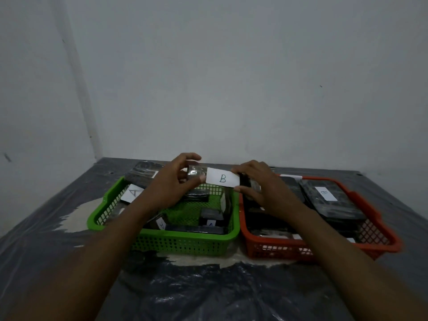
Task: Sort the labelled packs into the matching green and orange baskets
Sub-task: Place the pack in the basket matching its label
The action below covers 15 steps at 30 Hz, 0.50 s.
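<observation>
A dark pack with a white "B" label (pixel 222 179) is held up between both hands, above the gap between the two baskets. My left hand (pixel 172 181) pinches its left end with thumb and curled fingers. My right hand (pixel 259 185) pinches its right end. The green basket (pixel 185 239) sits on the left and holds several dark packs, some with visible "A" labels (pixel 133 193). The orange basket (pixel 278 247) sits on the right with several dark packs, one showing a "B" label (pixel 325 193).
The baskets stand side by side on a table covered in dark shiny plastic sheeting (pixel 208 286). One dark pack (pixel 142 173) leans over the green basket's back left rim. A pale wall (pixel 231 77) rises right behind the table.
</observation>
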### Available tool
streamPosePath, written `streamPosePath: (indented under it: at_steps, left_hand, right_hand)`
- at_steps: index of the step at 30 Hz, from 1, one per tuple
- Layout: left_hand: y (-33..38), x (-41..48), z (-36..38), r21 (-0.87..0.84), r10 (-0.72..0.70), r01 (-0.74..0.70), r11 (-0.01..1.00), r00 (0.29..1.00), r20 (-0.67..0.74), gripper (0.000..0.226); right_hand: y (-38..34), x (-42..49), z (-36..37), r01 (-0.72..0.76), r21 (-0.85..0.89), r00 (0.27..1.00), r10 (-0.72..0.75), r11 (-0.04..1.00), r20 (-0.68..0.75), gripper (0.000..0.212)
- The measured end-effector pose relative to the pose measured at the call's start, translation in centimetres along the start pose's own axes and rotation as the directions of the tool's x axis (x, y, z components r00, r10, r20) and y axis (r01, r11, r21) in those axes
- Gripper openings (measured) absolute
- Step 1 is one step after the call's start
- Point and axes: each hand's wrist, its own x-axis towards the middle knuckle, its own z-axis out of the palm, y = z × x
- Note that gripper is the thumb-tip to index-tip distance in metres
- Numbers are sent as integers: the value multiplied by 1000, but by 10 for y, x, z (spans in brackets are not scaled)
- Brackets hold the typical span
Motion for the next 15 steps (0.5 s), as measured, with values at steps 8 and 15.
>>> streamPosePath:
  at_steps: [8, 15]
  left_hand:
    - [21, 16, 63, 537, 332, -405, 740, 914, 232, 48]
    - [41, 19, 117, 587, 239, -427, 688, 897, 371, 56]
  right_hand:
    - [28, -51, -53, -62, -173, 994, 77, 983, 80, 46]
    - [54, -86, -83, -112, -317, 962, 183, 942, 203, 49]
